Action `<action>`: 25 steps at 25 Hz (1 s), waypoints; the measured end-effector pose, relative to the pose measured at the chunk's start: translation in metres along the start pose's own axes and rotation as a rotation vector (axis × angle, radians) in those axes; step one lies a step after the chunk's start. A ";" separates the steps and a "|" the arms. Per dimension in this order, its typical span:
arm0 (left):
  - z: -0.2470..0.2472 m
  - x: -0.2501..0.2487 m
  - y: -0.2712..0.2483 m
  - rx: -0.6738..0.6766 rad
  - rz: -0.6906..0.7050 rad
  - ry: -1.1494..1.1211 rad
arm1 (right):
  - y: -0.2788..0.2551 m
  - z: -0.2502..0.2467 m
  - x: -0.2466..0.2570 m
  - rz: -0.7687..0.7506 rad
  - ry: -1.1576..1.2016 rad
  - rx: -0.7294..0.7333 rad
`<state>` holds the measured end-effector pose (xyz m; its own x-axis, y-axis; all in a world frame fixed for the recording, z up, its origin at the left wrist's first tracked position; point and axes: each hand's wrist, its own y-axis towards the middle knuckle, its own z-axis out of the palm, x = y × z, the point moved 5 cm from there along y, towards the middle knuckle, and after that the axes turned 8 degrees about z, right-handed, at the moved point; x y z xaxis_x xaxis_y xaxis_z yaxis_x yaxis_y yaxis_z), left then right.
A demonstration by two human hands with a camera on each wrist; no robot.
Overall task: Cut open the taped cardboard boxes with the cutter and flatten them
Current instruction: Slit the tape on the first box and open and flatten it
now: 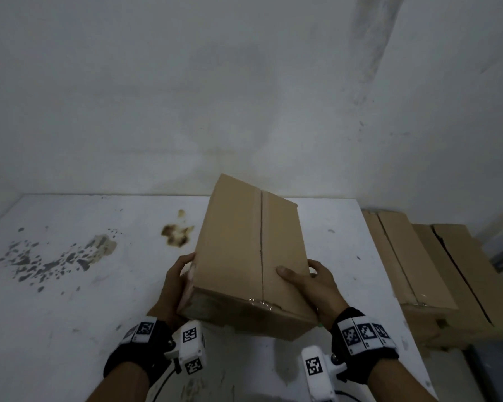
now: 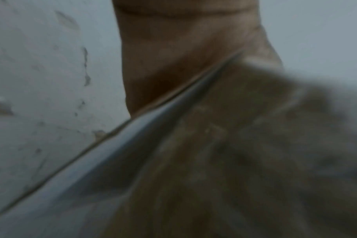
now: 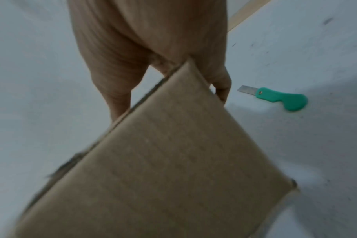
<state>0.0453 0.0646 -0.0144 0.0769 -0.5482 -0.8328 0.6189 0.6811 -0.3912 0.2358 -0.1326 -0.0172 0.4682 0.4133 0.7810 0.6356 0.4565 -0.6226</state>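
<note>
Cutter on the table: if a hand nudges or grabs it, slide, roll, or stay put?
The cutter lies flat on the smooth table, so a nudge probably slides it, not rolls it. It looks small and plastic-handled, likely light. Its blade is out; best gripped by the green handle.

Bare table (image 1: pixel 70 300) left; stacked boxes (image 1: pixel 436 271) block the right edge.

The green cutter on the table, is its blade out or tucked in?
Out: the cutter shows bare metal blade past its handle.
</note>
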 end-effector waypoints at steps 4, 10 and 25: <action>-0.040 0.022 -0.002 -0.039 -0.079 0.226 | -0.001 -0.003 -0.002 -0.090 0.015 -0.037; -0.063 0.031 -0.014 -0.120 -0.019 0.485 | -0.002 0.018 -0.029 -0.133 -0.042 -0.115; -0.064 0.045 -0.021 -0.136 0.192 0.853 | 0.004 -0.024 -0.067 -0.049 -0.106 -0.410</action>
<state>-0.0141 0.0571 -0.0688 -0.4734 0.0931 -0.8759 0.5525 0.8058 -0.2129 0.2217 -0.1779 -0.0712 0.3794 0.4873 0.7865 0.8572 0.1350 -0.4971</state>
